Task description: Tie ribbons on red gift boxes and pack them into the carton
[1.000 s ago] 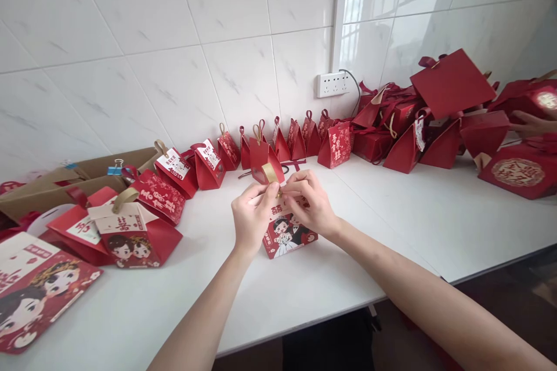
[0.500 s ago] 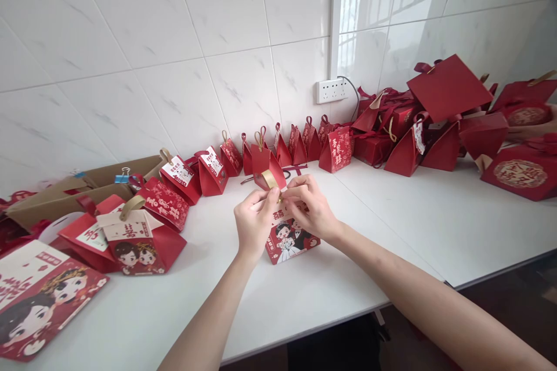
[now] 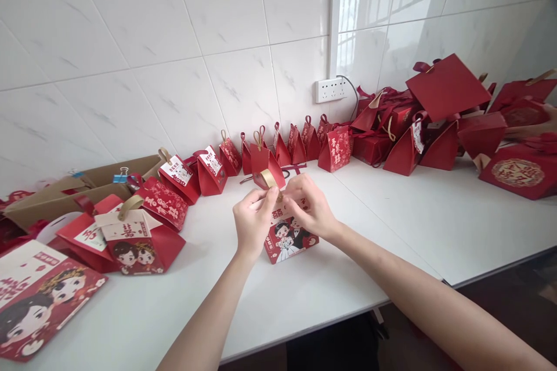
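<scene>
Right hand (image 3: 312, 207): slightly shifted; fingers' grip unclear.
White tabletop (image 3: 369, 208): beside marbled tile wall (image 3: 239, 6).
Red cartoon-printed paper box (image 3: 287, 247): contents hidden.
Gold ribbon loop (image 3: 270, 178): pinched by left hand's (image 3: 251, 223) fingers.

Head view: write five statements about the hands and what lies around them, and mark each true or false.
1. The left hand pinches a gold ribbon near the top of the small box. True.
2. The side of the small box facing the camera is plain. False: it is printed with a cartoon couple.
3. The right hand touches the blue clip. False: it is at the top of the small box, and the blue clip is well off to the left.
4. The socket is on the wall. True.
5. A row of red boxes stands along the wall. True.
</scene>
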Motion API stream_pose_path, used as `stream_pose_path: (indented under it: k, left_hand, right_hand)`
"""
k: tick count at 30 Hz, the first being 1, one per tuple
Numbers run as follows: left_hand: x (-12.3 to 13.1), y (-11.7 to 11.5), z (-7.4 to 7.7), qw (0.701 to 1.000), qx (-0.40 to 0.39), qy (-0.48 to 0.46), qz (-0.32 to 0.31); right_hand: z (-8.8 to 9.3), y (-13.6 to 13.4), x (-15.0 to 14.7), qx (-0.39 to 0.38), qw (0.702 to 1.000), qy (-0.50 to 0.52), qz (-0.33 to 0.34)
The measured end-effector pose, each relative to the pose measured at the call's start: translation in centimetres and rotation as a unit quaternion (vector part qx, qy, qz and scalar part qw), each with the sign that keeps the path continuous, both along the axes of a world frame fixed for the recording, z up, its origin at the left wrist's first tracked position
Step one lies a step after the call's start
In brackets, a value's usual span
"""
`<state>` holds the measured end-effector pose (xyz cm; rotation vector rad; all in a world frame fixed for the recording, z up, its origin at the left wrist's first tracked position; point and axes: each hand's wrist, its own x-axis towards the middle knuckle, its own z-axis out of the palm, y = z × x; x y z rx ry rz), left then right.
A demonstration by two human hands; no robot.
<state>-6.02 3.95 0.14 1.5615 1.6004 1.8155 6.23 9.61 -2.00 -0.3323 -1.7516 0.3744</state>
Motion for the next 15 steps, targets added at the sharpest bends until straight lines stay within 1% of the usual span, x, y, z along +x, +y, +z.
stream_pose_path:
  k: [3,4,6,10,13,15]
  left_hand:
    - [0.0,0.0,0.0,1.000,0.001,0.008,-0.005]
    - [0.0,0.0,0.0,1.000,0.001,0.012,-0.004]
    - [0.0,0.0,0.0,1.000,0.001,0.022,0.004]
    - [0.0,0.0,0.1,1.000,0.000,0.028,0.014]
    - [0.1,0.0,0.1,1.000,-0.001,0.020,0.000]
    - [-0.1,0.1,0.1,1.000,-0.004,0.015,-0.020]
  right_hand:
    - [0.3,-0.1,0.2,-0.144,0.988,0.015,0.050]
    - [0.4,-0.1,0.3,-0.181,0.981,0.009,0.061]
    - [0.7,-0.1,0.4,-0.228,0.970,-0.006,0.081]
    - [1.2,-0.1,0.7,-0.270,0.954,-0.014,0.129]
    - [1.3,0.0,0.8,-0.281,0.949,-0.023,0.137]
    - [1.3,0.0,0.8,-0.283,0.949,-0.020,0.134]
